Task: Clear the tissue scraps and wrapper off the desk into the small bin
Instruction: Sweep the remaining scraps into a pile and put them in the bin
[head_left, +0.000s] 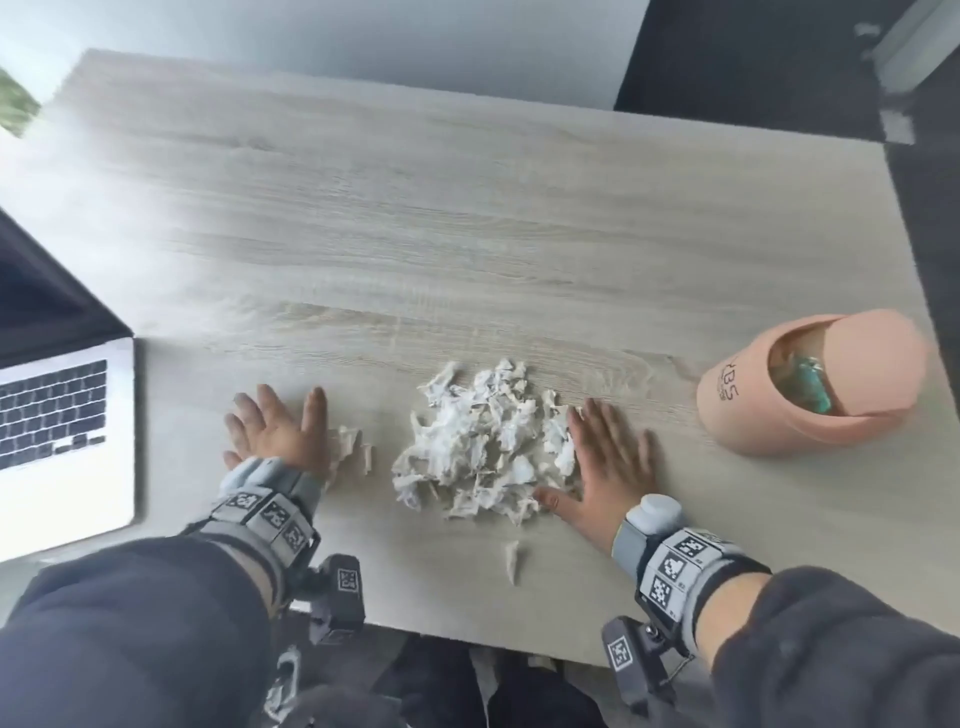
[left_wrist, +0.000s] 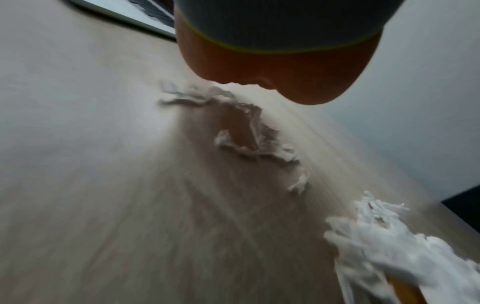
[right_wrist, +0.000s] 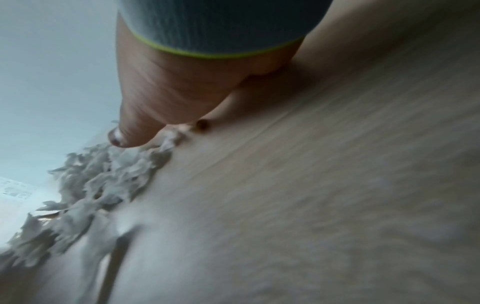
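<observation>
a: where are the hands?

b: both flat on the desk (head_left: 467, 218), fingers straight, gripping nothing. the left hand (head_left: 278, 431) has a few scraps (head_left: 353, 447) touching its inner edge. the right hand (head_left: 608, 462) has its inner edge and thumb against the pile (head_left: 478, 447), which lies between the two palms.

a: and the bin (head_left: 800, 384)?

b: beyond the right hand's outer side, apart from it, its swing lid tipped so the opening shows. something teal is inside, too blurred to call it the wrapper.

a: so what could go wrong?

b: my guess is they're raking the tissue together. torn tissue is light and loose, so a fast sweep could fan bits out past the fingertips instead of gathering them. one stray (head_left: 513, 561) lies behind the pile, toward the wrists and near the desk's front edge; any backward drag of a palm could knock it to the floor.

a: and the lift?

b: open palms hold nothing. if they scoop without squeezing the pile between them, pieces will likely drop on the way over. the bin's mouth looks narrow beside the heap, so one big load may spill round it, and a knock from the right hand could tip it.

a: the laptop (head_left: 62, 447)?

b: outside the left hand, well apart. low risk.
</observation>
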